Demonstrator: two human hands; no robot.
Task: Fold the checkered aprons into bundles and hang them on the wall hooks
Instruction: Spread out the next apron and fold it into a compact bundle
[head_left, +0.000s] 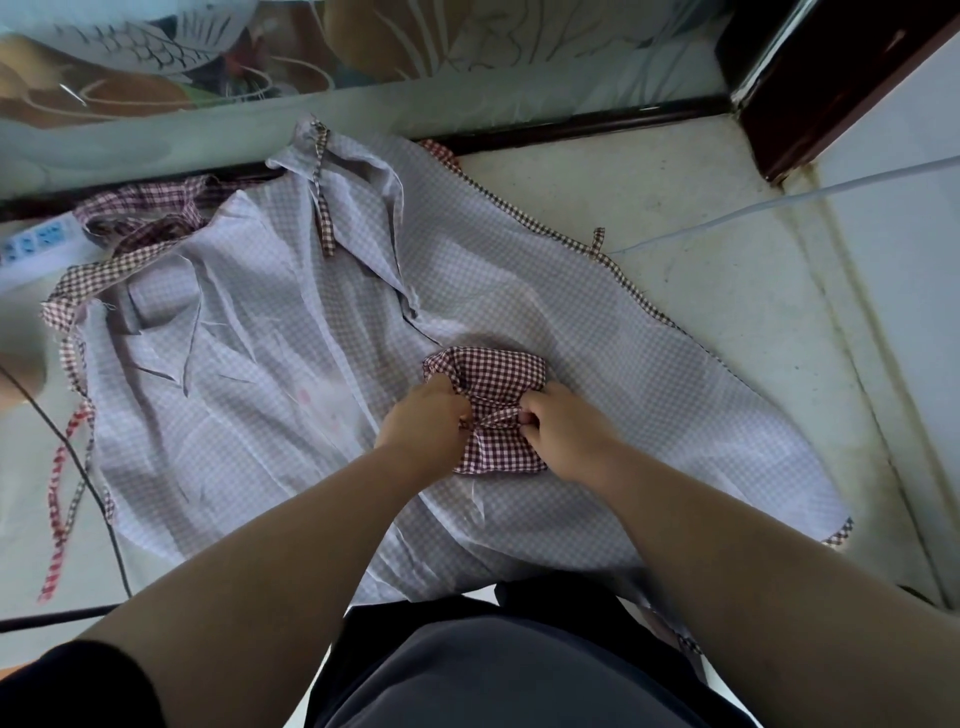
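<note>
One checkered bundle (488, 384) is nearly made, and it is the only folded piece in view. It rests on top of the spread cloth, directly in front of the person. The left hand (423, 415) is at the bundle's left edge and the right hand (563, 431) at its right edge. Each has curled fingers that pinch the tie (496, 418) drawn across the bundle's waist, so the step in hand looks like cinching or knotting it (whether a knot is formed cannot be told, as the fingers cover it).

Under and beyond the bundle a large pale apron (571, 312) lies open and flat. Left of the bundle a second, creased apron (208, 364) overlaps it, with a loose red-checked strap (60, 499) trailing further left. By this judgement the task is at an early stage: these two need folding, and nothing has been hung.

No wall hooks show anywhere around the bundle, so all of the hanging is left to do. No basket, box or other container is in view either. The aprons lie straight on the tiled floor (675, 197).

Far left of the bundle sits a power strip (39, 241) with a black cable (78, 457) running past the cloth's edge. A pale cable (779, 208) crosses the floor to the upper right of the bundle.
</note>
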